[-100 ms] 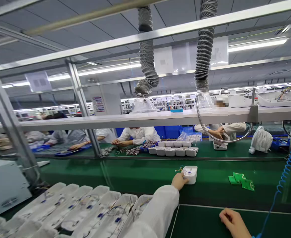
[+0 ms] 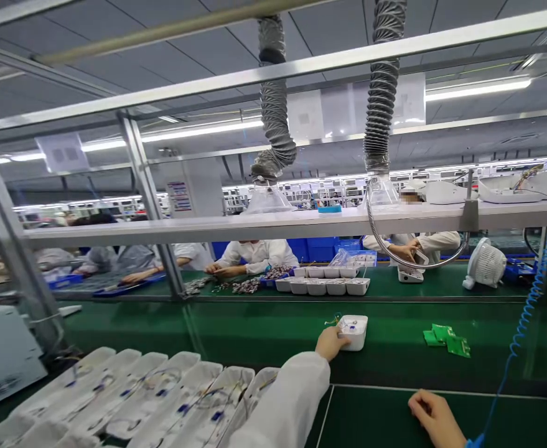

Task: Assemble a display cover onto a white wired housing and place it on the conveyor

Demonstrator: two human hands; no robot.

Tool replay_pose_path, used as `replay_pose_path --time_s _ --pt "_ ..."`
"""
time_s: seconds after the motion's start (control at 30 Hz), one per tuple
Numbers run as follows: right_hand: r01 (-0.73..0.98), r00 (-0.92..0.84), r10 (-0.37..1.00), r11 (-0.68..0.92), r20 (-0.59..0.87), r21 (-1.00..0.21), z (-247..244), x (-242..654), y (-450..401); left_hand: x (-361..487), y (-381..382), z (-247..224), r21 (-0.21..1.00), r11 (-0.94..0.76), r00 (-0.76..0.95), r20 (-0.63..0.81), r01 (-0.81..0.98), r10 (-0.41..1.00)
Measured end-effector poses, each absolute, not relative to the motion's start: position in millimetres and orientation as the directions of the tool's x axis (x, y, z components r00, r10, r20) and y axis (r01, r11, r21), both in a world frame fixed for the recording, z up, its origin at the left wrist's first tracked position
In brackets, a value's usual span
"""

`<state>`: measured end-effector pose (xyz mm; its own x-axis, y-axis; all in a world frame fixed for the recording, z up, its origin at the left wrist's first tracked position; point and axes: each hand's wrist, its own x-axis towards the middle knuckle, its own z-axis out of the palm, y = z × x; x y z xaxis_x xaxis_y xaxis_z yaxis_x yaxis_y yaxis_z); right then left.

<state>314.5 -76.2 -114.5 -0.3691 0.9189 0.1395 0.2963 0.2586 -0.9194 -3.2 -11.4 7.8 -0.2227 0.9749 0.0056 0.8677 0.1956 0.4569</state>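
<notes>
My left hand (image 2: 331, 343), in a white sleeve, reaches to the green belt with thumb and fingers closed on the near left side of a white plastic housing (image 2: 353, 331). This housing is a small open box with wires and a blue connector inside; a few coloured wires stick out at its left. My right hand (image 2: 434, 415) is low over the dark green mat, its fingers loosely curled in with nothing visible in them. A blue wrist strap (image 2: 475, 441) with a coiled cord shows at that wrist. Green circuit boards (image 2: 455, 342) lie on the belt beyond it.
Long white housings with wires (image 2: 193, 398) stand in rows at my left. A metal-framed shelf (image 2: 254, 229) crosses ahead, under two exhaust hoses (image 2: 273, 93). Behind it, co-workers in white (image 2: 254, 256) sit by white trays (image 2: 336, 286) and a fan (image 2: 486, 263). The coiled cord (image 2: 532, 298) hangs right.
The view has turned slightly right, so more of a white part shows at the right edge. My left hand keeps its hold on the housing; my right hand stays about where it was.
</notes>
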Motion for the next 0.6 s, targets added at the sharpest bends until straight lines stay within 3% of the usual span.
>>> replay_pose_path --time_s 0.4,0.6 --pt "0.252 -0.34 0.904 0.352 0.259 -0.901 -104.9 305.3 -92.9 81.5 -112.6 -9.6 0.689 -0.158 0.048 0.177 0.707 0.983" --pt "0.366 -0.413 0.885 0.378 0.216 -0.85 -108.6 305.5 -92.7 88.9 -129.8 -68.5 0.623 -0.159 -0.044 0.298 0.766 0.953"
